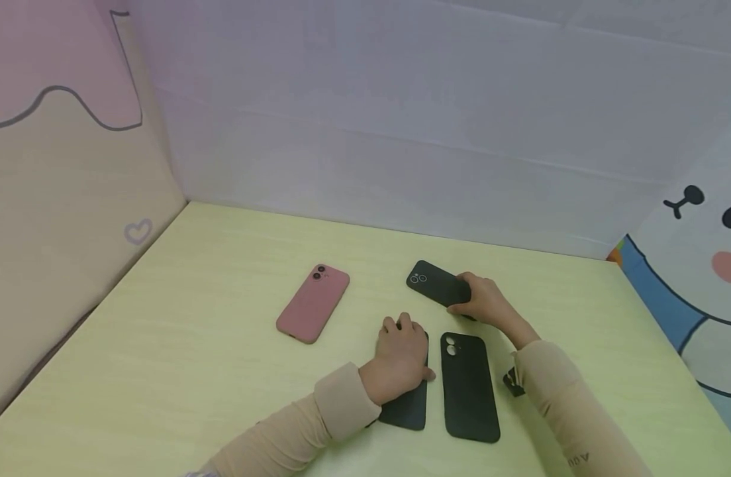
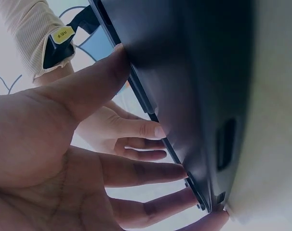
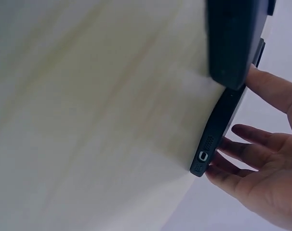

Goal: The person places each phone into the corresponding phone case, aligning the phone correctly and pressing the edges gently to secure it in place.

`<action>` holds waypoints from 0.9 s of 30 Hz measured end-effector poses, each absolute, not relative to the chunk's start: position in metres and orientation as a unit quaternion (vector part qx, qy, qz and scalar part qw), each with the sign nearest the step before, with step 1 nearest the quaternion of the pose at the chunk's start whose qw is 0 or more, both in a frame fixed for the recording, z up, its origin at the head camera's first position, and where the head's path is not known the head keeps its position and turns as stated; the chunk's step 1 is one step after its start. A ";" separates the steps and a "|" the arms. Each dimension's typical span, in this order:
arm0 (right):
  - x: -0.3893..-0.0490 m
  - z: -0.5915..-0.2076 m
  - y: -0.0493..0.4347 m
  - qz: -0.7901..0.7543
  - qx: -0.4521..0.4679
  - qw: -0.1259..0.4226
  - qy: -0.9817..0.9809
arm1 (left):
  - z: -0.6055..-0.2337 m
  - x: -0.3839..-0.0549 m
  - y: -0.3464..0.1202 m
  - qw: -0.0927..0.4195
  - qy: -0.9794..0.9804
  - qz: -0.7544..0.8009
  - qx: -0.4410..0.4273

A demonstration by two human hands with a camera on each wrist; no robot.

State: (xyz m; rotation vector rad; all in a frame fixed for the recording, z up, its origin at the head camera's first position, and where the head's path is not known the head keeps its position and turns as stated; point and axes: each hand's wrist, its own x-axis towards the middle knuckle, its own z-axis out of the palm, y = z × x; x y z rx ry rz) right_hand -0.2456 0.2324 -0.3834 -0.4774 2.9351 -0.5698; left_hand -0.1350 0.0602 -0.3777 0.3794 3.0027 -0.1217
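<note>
My left hand (image 1: 398,358) reaches over a flat black phone case (image 1: 410,405), its thumb at the right edge and its fingertips at the far end. In the left wrist view the black case (image 2: 170,72) has slots along its side, and the thumb and fingers meet its edge. Farther back, my right hand (image 1: 486,301) grips the near right end of a dark phone (image 1: 437,283) with two camera rings. Seen from the right wrist, that phone's end (image 3: 204,154) shows a port and speaker holes.
Another black phone case (image 1: 469,391) with camera openings lies just right of my left hand. A pink phone (image 1: 314,305) lies to the left on the pale yellow table (image 1: 181,318). A white wall (image 1: 389,152) closes off the back; printed panels stand at both sides.
</note>
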 end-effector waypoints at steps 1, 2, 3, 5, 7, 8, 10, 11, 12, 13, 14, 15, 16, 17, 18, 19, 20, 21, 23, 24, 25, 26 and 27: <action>-0.245 -0.383 0.232 -0.186 -0.156 0.060 0.968 | -0.378 -0.135 0.060 0.053 0.990 -0.040 0.124; -0.245 -0.383 0.232 -0.184 -0.154 0.064 0.969 | -0.378 -0.135 0.060 0.052 0.991 -0.036 0.121; -0.245 -0.382 0.232 -0.183 -0.153 0.066 0.969 | -0.378 -0.135 0.059 0.049 0.991 -0.033 0.119; -0.245 -0.382 0.232 -0.183 -0.152 0.069 0.969 | -0.378 -0.136 0.059 0.046 0.992 -0.023 0.115; -0.245 -0.381 0.232 -0.184 -0.151 0.070 0.969 | -0.378 -0.137 0.058 0.047 0.993 -0.012 0.109; -0.245 -0.380 0.232 -0.186 -0.150 0.071 0.968 | -0.379 -0.137 0.058 0.051 0.993 -0.004 0.105; -0.243 -0.379 0.232 -0.186 -0.148 0.070 0.969 | -0.379 -0.138 0.058 0.060 0.993 0.011 0.098; -0.243 -0.377 0.232 -0.187 -0.146 0.069 0.969 | -0.379 -0.138 0.058 0.063 0.993 0.016 0.095; -0.241 -0.376 0.232 -0.189 -0.143 0.067 0.969 | -0.379 -0.138 0.058 0.063 0.993 0.023 0.093; -0.240 -0.374 0.231 -0.189 -0.141 0.065 0.970 | -0.379 -0.138 0.058 0.063 0.993 0.030 0.091; -0.238 -0.372 0.231 -0.190 -0.139 0.061 0.970 | -0.379 -0.138 0.058 0.060 0.994 0.035 0.089; -0.236 -0.370 0.231 -0.191 -0.137 0.056 0.970 | -0.379 -0.138 0.057 0.058 0.994 0.042 0.085; -0.234 -0.368 0.230 -0.193 -0.136 0.052 0.970 | -0.380 -0.138 0.057 0.054 0.994 0.046 0.083; -0.232 -0.366 0.229 -0.194 -0.135 0.046 0.970 | -0.380 -0.138 0.057 0.049 0.994 0.049 0.082; -0.229 -0.365 0.228 -0.196 -0.134 0.042 0.971 | -0.380 -0.138 0.057 0.046 0.994 0.052 0.079; -0.226 -0.363 0.227 -0.196 -0.134 0.037 0.971 | -0.380 -0.138 0.056 0.045 0.995 0.055 0.077; -0.223 -0.362 0.226 -0.196 -0.133 0.033 0.971 | -0.381 -0.139 0.056 0.044 0.995 0.059 0.074; -0.220 -0.361 0.226 -0.196 -0.133 0.029 0.971 | -0.381 -0.139 0.056 0.044 0.995 0.061 0.072; -0.214 -0.360 0.224 -0.195 -0.131 0.026 0.972 | -0.381 -0.139 0.056 0.045 0.995 0.060 0.069; -0.211 -0.359 0.223 -0.195 -0.130 0.025 0.972 | -0.381 -0.140 0.056 0.046 0.995 0.060 0.068; -0.208 -0.358 0.222 -0.193 -0.129 0.025 0.972 | -0.381 -0.140 0.056 0.048 0.995 0.058 0.067; -0.205 -0.357 0.222 -0.190 -0.128 0.027 0.973 | -0.381 -0.141 0.056 0.050 0.995 0.056 0.066; -0.202 -0.356 0.221 -0.186 -0.126 0.030 0.974 | -0.381 -0.141 0.056 0.050 0.995 0.051 0.066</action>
